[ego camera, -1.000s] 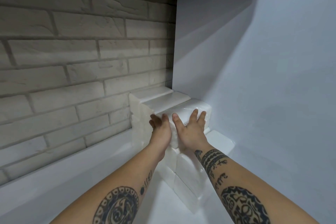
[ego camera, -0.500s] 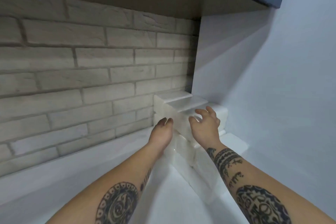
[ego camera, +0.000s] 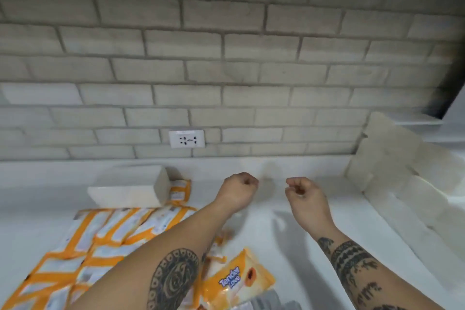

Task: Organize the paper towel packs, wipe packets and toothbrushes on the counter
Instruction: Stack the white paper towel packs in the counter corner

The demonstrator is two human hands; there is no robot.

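Both hands are hovering over the white counter [ego camera: 276, 246], touching nothing. The left hand [ego camera: 240, 190] is curling into a fist, knuckles up, and it's holding nothing. The right hand [ego camera: 305, 194] is curling too, with the thumb meeting the fingertips and nothing between them. The two are sitting side by side with a small gap, roughly mid-frame.

Task items:
- The paper towel stack [ego camera: 402, 184] is sitting at the far right, running along the counter from the brick wall [ego camera: 226, 58] toward the camera, packs touching each other. It's blurred, so I can't count the packs.
- One loose paper towel pack [ego camera: 130, 187] is lying flat to the left of the hands, near the wall, well apart from the stack.
- The wipe packets [ego camera: 113, 234], orange and white, are lying flat in tight rows at lower left, just in front of the loose pack. The left forearm is crossing over their right edge.
- A smaller orange packet [ego camera: 180, 190] is poking out at the right end of the loose pack.
- One "Tender Love" packet [ego camera: 239, 277] is lying at an angle at bottom centre, between the two forearms.

A grey item [ego camera: 266, 302] is showing at the bottom edge; it's too cropped to identify.

A white outlet [ego camera: 186, 138] is sitting low on the wall, above the loose pack and to its right.
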